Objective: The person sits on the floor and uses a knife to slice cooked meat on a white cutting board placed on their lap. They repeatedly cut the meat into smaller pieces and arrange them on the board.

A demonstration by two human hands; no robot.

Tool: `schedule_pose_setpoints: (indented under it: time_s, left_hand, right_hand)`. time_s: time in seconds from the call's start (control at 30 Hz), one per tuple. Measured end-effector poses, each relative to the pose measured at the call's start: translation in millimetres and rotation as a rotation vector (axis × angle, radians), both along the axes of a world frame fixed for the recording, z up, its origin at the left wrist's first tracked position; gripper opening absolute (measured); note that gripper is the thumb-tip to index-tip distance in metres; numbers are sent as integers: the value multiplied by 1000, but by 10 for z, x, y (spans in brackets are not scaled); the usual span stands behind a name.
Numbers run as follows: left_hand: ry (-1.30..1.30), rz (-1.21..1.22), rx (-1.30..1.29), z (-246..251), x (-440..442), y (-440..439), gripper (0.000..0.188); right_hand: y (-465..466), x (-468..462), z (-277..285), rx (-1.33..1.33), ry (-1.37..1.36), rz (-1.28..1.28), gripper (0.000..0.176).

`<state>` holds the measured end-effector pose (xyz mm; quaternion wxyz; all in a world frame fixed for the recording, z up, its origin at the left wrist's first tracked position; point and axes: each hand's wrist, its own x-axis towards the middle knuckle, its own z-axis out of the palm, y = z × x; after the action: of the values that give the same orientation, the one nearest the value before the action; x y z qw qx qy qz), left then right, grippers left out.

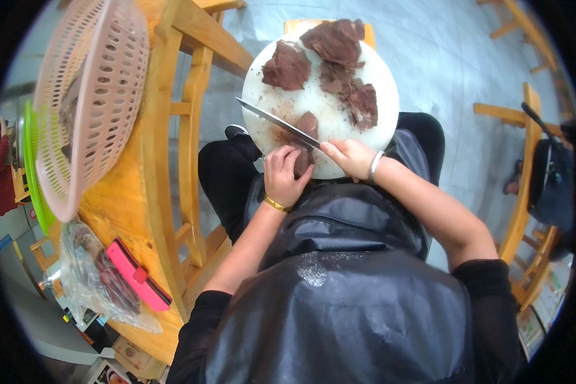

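A round white cutting board [389,96] lies in front of me above my knees. My right hand [348,156] grips a knife [278,122] whose blade points to the upper left across the board. Just below the blade, my left hand [286,172] presses on a piece of dark brown meat [303,162] near the board's lower edge. Another small meat piece [308,124] shows just beyond the blade. Larger dark meat chunks rest farther up: one at the left [286,66], one at the top [336,42] and one at the right [363,105]. Crumbs are scattered over the board.
On the wooden table [120,201] at my left stand a pink perforated basket [117,81] with dark pieces inside, a green basket [31,168], a clear plastic bag [96,283] with dark contents and a pink phone case [139,274]. Wooden chairs flank me; one at right [523,192] bears a dark bag [552,182].
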<state>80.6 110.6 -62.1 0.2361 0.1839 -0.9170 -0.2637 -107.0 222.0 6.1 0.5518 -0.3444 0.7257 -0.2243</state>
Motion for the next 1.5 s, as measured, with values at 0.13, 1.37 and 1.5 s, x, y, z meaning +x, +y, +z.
schedule_pose_setpoints:
  time_s: [0.13,1.37,1.5]
  left_hand:
    - [0,35,90,-6,-1,22,42]
    - [-9,84,131,-118,4,11,42]
    - [-48,69,139,-137,20,-6,42]
  right_hand:
    - [307,86,242,-190,214,121,45]
    - [626,-2,486,-136,181,182,44]
    - [752,-73,670,-9,146,213,43]
